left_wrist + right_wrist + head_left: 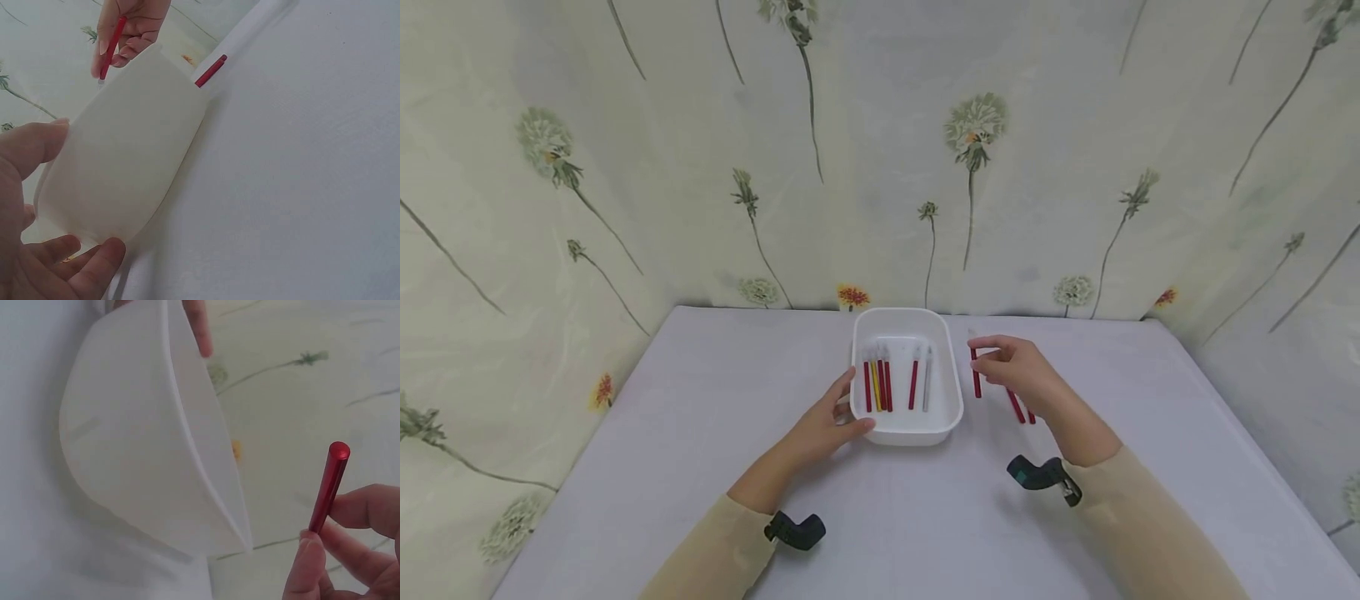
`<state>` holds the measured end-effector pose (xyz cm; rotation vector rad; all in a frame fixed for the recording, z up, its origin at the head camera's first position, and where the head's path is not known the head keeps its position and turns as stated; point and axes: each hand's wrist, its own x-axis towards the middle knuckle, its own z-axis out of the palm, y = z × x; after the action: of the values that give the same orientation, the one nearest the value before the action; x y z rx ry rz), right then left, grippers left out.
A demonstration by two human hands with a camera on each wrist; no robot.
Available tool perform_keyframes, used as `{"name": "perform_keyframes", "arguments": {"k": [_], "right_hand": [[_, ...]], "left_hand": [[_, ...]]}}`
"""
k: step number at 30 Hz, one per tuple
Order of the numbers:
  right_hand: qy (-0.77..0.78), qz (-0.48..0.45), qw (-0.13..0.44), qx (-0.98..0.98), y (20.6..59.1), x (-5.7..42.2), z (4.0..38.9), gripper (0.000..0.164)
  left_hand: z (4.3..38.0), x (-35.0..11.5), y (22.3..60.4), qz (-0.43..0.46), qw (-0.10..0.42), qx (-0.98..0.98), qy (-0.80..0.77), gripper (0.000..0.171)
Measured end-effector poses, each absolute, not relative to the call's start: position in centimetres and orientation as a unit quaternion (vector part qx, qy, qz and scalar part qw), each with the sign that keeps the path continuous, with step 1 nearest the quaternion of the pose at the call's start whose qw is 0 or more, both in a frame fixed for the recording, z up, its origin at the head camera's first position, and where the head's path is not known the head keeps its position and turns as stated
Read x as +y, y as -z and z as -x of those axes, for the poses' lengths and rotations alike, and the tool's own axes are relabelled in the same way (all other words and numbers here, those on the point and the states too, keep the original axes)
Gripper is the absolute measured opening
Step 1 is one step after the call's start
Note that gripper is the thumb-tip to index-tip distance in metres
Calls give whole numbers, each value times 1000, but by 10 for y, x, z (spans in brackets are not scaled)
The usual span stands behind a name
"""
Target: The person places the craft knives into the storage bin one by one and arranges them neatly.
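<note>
A white plastic box (907, 436) stands on the table, with my left hand (820, 430) gripping its near left corner, thumb and fingers spread around the wall. Inside lie several slim capped craft knives, mostly red, with one yellow knife (876, 387) and one silver knife (927, 383). To the right of the box, my right hand (1018, 368) pinches a red craft knife (328, 487) between thumb and fingers. It is nearly upright in the head view, its clear cap pointing away. Beneath that hand two more red knives (1016, 407) lie on the table, partly hidden.
A pale cloth covers the table (887, 517). Behind it hangs a curtain (880, 167) printed with dandelions. Dark wrist cameras sit on both sleeves, the right camera (1037, 473) close to the table's middle.
</note>
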<state>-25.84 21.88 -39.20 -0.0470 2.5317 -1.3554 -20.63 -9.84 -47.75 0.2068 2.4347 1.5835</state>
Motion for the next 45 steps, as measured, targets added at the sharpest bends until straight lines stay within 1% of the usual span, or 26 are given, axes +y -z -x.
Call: {"name": "perform_keyframes", "arguments": {"k": [7, 22, 31, 38, 45], "right_hand": [[489, 6, 151, 859, 392, 199, 264, 50], [516, 35, 157, 842, 401, 162, 277, 45], [537, 13, 173, 826, 408, 142, 282, 45], [542, 18, 183, 820, 415, 129, 286, 43], [543, 1, 196, 817, 425, 118, 289, 41]], "left_hand": [[206, -98, 477, -71, 114, 829, -543, 96], [206, -99, 477, -74, 115, 820, -555, 95], [206, -99, 476, -75, 122, 816, -560, 97], [206, -100, 475, -83, 125, 809, -568, 93], [206, -101, 476, -90, 127, 804, -574, 92]]}}
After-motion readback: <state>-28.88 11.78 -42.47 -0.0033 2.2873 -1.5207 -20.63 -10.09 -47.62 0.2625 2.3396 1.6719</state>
